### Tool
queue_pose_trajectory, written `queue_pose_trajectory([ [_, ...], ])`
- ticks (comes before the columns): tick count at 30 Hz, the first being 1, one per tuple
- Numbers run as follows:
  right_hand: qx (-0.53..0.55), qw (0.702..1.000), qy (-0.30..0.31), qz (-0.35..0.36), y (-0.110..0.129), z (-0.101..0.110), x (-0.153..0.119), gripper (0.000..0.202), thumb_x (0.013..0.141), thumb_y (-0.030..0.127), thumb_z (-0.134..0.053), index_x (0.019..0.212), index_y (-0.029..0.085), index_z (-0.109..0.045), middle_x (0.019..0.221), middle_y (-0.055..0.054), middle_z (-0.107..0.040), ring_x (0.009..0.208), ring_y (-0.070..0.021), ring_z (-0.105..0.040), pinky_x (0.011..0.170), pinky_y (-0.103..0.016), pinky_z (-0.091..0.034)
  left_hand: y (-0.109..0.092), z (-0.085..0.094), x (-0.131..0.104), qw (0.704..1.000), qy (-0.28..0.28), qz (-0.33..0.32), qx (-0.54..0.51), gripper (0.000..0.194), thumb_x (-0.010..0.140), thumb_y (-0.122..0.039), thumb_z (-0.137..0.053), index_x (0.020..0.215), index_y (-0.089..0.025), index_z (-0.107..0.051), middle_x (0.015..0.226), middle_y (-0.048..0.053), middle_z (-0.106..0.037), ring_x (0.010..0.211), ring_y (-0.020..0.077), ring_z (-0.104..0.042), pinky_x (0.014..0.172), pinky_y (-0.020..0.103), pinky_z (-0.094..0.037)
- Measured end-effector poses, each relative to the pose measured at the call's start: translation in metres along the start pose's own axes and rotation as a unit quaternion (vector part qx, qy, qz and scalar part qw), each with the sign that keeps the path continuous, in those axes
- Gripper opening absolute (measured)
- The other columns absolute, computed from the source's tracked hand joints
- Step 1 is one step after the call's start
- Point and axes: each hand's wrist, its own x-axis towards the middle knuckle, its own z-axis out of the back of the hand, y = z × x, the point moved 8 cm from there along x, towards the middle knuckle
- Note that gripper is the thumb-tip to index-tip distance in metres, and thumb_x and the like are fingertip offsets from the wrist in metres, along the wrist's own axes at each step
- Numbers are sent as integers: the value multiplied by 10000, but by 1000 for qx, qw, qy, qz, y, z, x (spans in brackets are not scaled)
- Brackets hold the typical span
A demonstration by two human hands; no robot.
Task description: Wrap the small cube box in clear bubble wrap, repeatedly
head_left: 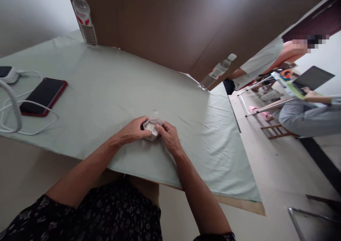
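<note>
Both my hands hold one small whitish packet (151,129) just above the pale green cloth, near the table's front edge. My left hand (135,129) grips its left side, thumb along the near face. My right hand (169,134) pinches the right side, its thumb pressed on the top. The packet looks crumpled or loosely wrapped at its far end. Its exact kind is hard to make out, and the fingers hide its sides. A small pale blurred spot (156,112) shows just beyond it.
A phone (45,96) with a red case and a white cable (39,130) lie at the left. Two water bottles, one left (85,20) and one right (218,72), stand against a brown panel (160,24). People sit beyond the table's right edge, one at a laptop (313,78).
</note>
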Motion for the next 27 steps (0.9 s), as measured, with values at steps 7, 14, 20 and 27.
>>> queue_pose_trajectory([
  [7,-70,984,-149,64,10,31,-12,406,866,494,-579,1139,197,-627,1062,-87,-686,855,-188,-614,718,-308,-493,4,-2,2,997,0,15,-76,441,717,-262,-625,1146,-159,-617,1114,65,-685,981,213,-628,867,328,-487],
  [14,-278,933,-106,202,32,15,-30,398,891,465,-609,1201,217,-646,1169,-126,-687,1047,-280,-616,939,-451,-470,8,-2,3,997,0,2,-71,493,745,-287,-670,1216,-159,-597,1175,86,-673,1038,231,-636,893,334,-503],
  [20,-363,899,-85,230,40,3,-30,513,919,532,-581,1320,214,-601,1258,-150,-672,1110,-313,-608,948,-463,-446,12,-3,3,995,3,10,-96,621,734,-331,-727,1305,-164,-551,1229,108,-665,1134,262,-629,956,361,-506],
  [27,-328,916,16,230,30,-3,-19,686,844,527,-683,1430,221,-501,1299,-148,-664,1145,-325,-612,983,-496,-465,14,-3,2,996,-1,23,-88,696,723,-263,-665,1388,-148,-497,1334,149,-626,1171,277,-625,1002,415,-497],
])
